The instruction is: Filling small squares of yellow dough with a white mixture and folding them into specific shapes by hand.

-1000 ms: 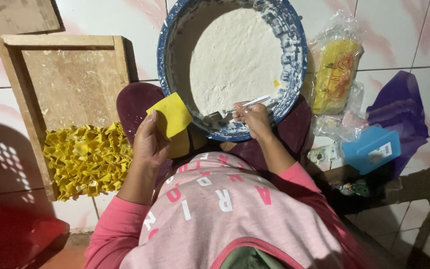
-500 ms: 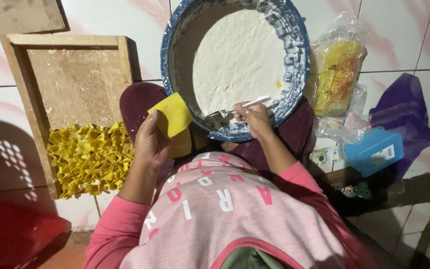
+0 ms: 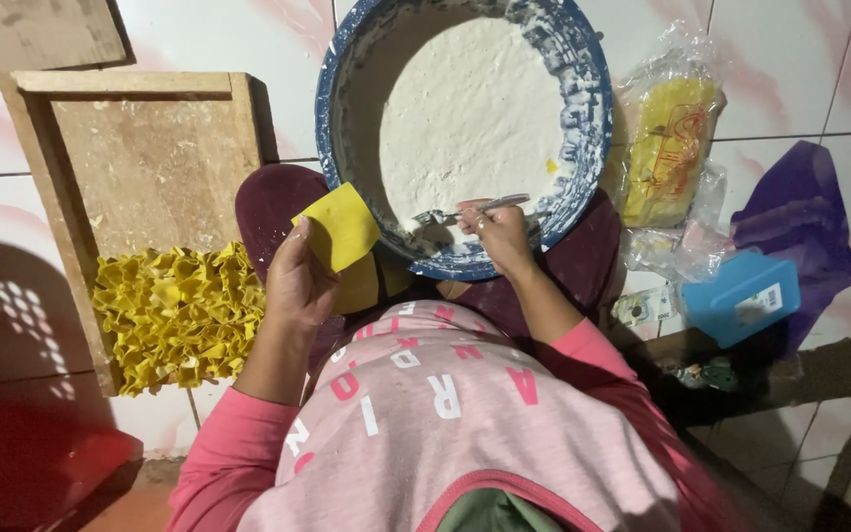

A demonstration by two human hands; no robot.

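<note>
My left hand (image 3: 297, 281) cups a thin yellow dough square (image 3: 340, 229) in loosely curled fingers; it looks soft, limp and easy to tear, so I judge it best carried flat on the palm, not pinched by a corner. My right hand (image 3: 499, 234) has its fingers closed round a metal spoon (image 3: 465, 210), light and stiff, its tip at the white filling (image 3: 470, 123) in the blue bowl (image 3: 583, 148). Leftward, folded yellow pieces (image 3: 179, 315) lie on a wooden tray (image 3: 140, 158).

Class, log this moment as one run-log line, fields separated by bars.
left hand: holds yellow square wrapper | right hand: holds spoon over white filling in blue bowl | folded yellow pieces on wooden tray
</note>
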